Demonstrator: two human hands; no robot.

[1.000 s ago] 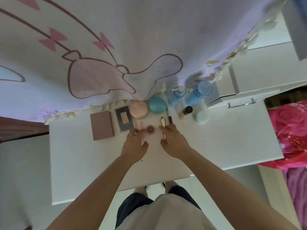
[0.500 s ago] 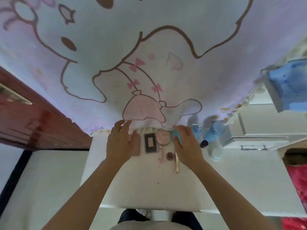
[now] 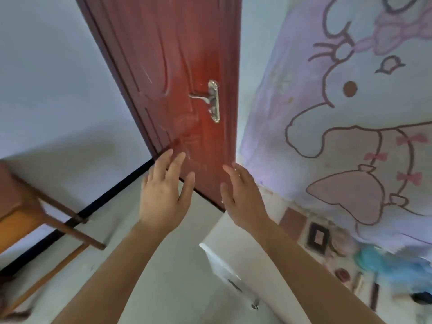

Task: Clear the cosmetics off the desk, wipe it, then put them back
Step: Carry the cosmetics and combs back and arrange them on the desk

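The white desk point(image 3: 224, 249) now sits at the lower right of the head view. Cosmetics lie along its back edge: a brown palette point(image 3: 293, 221), a dark framed compact point(image 3: 318, 237), a pink round powder case point(image 3: 343, 245), a teal round case point(image 3: 369, 259), a small red pot point(image 3: 342, 274) and blurred blue bottles point(image 3: 406, 272). My left hand point(image 3: 163, 195) is raised off the desk's left side, fingers spread, holding nothing. My right hand point(image 3: 243, 197) hovers over the desk's left corner, fingers straight, also holding nothing.
A red-brown door point(image 3: 177, 78) with a metal handle point(image 3: 211, 100) stands ahead. A cartoon-printed cloth point(image 3: 339, 113) hangs on the wall behind the desk. A wooden chair or stool frame point(image 3: 46, 218) stands at the left on the pale floor.
The view has swung left toward the door. Both hands have lifted from the cosmetics at the desk's back and now hover, spread, near the desk's left end.
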